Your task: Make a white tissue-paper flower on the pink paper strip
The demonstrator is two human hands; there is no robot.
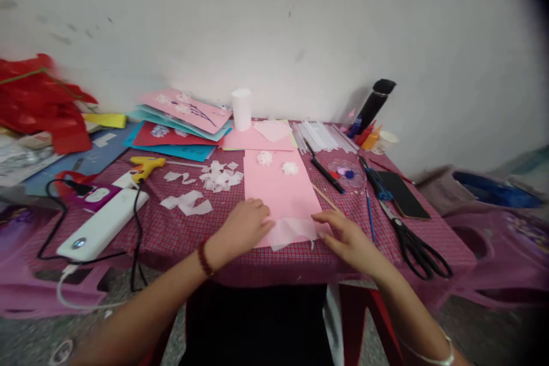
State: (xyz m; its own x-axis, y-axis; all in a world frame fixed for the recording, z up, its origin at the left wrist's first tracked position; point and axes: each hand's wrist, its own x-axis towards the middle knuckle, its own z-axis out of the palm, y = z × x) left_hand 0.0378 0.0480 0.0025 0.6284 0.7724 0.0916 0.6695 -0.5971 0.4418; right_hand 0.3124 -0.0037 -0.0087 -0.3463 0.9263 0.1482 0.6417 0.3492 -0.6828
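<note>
A sheet of pink paper (281, 189) lies in front of me, with two white paper flowers near its far end: the left flower (264, 157) is speckled and the right flower (290, 168) is plainer. Across the near end rests a thin, see-through white piece of tissue paper (292, 231). My left hand (245, 224) lies on the pink sheet's left edge, fingers loosely bent and thumb at the tissue's left end. At the tissue's right end is my right hand (349, 240), its thumb and forefinger apart. Neither hand visibly grips anything.
Cut tissue pieces (219, 176), a yellow glue gun (147, 167) and a white power bank (103, 224) with cables lie left. Painted cards (184, 106) and a white roll (242, 110) stand behind. Black scissors (418, 249), a phone (403, 194) and a black pen (327, 175) are right.
</note>
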